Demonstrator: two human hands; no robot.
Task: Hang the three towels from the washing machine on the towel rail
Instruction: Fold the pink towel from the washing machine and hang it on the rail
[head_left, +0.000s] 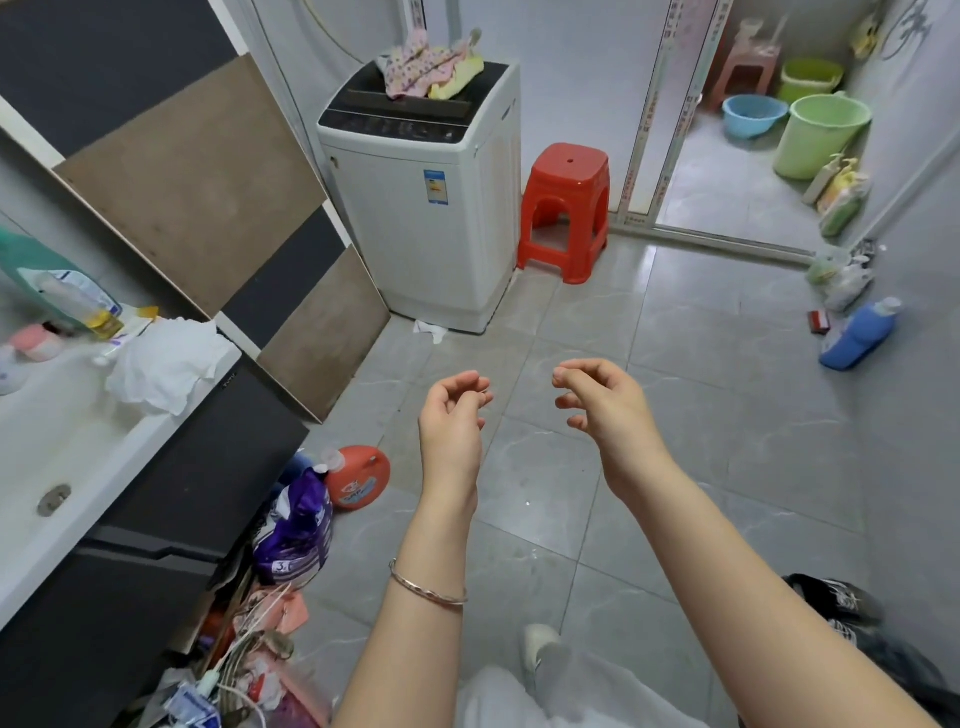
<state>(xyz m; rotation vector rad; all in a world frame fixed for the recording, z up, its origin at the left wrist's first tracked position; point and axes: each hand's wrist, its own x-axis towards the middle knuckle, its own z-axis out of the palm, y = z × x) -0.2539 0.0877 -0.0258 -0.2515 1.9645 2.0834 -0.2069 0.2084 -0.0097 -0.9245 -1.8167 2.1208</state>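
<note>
the washing machine (431, 208) is the biggest thing here, a white top-loader standing against the far wall with its dark lid shut. just right of the washing machine sits a red stool (566, 208), and further right, through a doorway, are green buckets (823, 132) and a blue basin (754, 114). left of the washing machine, brown and black boards (208, 197) lean on the wall.

on top of the washing machine lies the heap of towels (428, 70), a pink flowered one bunched over a yellow one; i cannot tell a third apart in the pile. no towel rail is in view.

well in front of the washing machine, both hands hover over the tiled floor. the left hand (452, 415) is loosely curled and holds nothing; the right hand (602, 400) is likewise half-curled and empty.

the towels look soft, light and floppy, so they should bunch and drape rather than slip. pinching the top pink one by an edge or corner would probably lift it clear of the others.
</note>
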